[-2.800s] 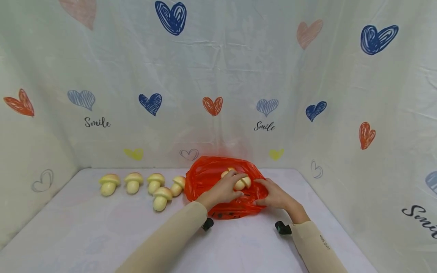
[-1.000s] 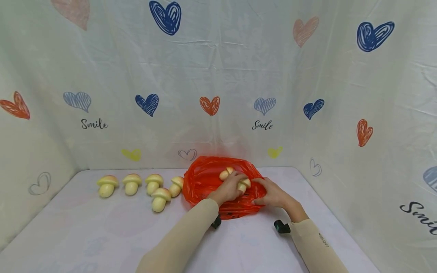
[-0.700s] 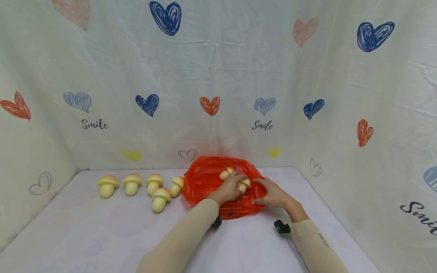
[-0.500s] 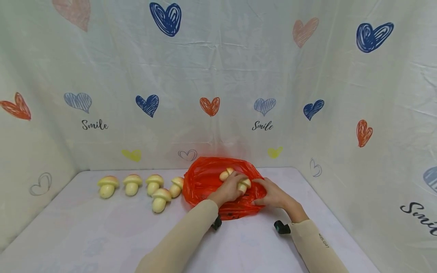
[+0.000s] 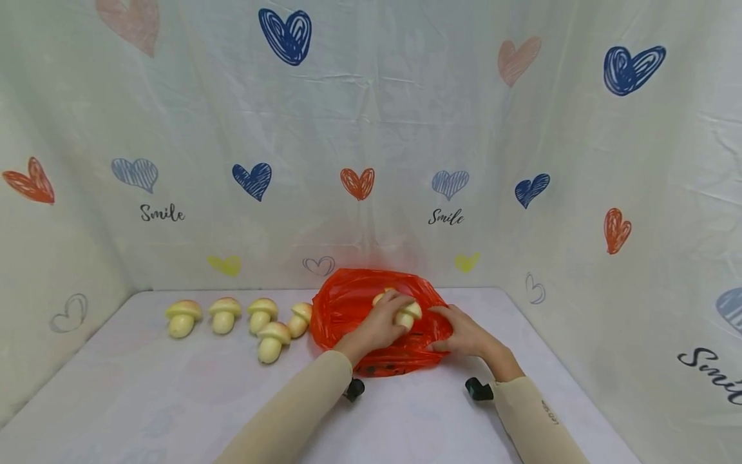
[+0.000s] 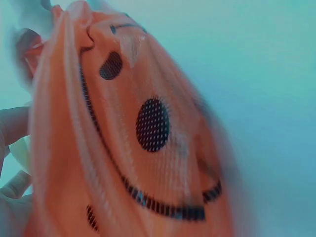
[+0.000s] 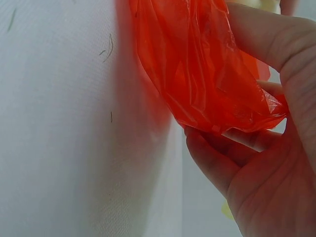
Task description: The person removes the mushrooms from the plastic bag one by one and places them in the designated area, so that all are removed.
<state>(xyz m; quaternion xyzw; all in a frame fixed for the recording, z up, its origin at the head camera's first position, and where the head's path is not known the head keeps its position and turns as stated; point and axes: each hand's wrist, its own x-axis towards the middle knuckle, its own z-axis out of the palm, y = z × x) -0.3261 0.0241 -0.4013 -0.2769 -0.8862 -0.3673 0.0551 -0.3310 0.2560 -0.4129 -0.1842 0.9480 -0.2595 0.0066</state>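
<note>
A red plastic bag (image 5: pixel 353 303) lies on its side with its mouth toward me. My left hand (image 5: pixel 377 325) is inside the mouth, fingers and thumb around a pale yellow mushroom (image 5: pixel 410 314). Behind that hand, a second mushroom (image 5: pixel 378 298) in the bag is mostly hidden. My right hand (image 5: pixel 466 335) grips the bag's right edge; in the right wrist view the thumb lies on one side of the red film (image 7: pixel 207 89) and the fingers on the other. The left wrist view is filled by the bag's printed outside (image 6: pixel 128 148), with fingers (image 6: pixel 15 123) at its left.
Several more mushrooms stand or lean left of the bag, among them one at the far left (image 5: pixel 183 319) and a nearer one (image 5: pixel 271 341). The white table (image 5: pixel 191 399) meets a curtain (image 5: pixel 406 129) printed with hearts at the back and sides.
My left hand first reached further right into the bag and closed on the mushroom. Now it has shifted slightly back left with it. The right hand keeps its hold on the bag's edge.
</note>
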